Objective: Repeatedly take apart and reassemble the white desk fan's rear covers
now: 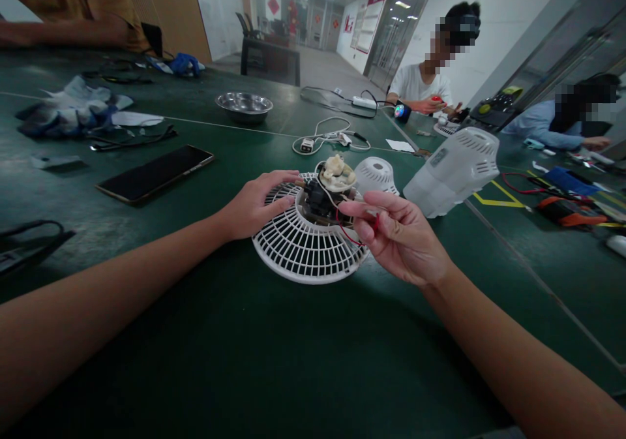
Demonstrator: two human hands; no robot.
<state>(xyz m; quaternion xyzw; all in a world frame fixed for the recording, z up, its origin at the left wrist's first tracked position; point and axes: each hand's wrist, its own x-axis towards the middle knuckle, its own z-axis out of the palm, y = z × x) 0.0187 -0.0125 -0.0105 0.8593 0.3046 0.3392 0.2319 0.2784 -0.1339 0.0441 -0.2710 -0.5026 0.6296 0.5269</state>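
Observation:
A white round fan grille (313,256) lies on the green table in front of me. On its middle sits a dark fan motor (317,203), topped by a cream-coloured part (336,173) with loose wires. My left hand (252,207) rests at the grille's left side, thumb and fingers apart, fingertips close to the motor; whether they touch it I cannot tell. At the motor's right, my right hand (398,237) is closed in a pinch, with a thin red wire (348,235) running from the motor into its fingers. Part of the wire is hidden by the fingers.
Behind the grille stand a white vented cover (376,173) and a larger white housing (452,171). A phone (156,173), gloves (73,109), a metal bowl (244,104) and a white cable (337,136) lie farther out. An orange-black tool (570,212) lies right. Other people sit around the table.

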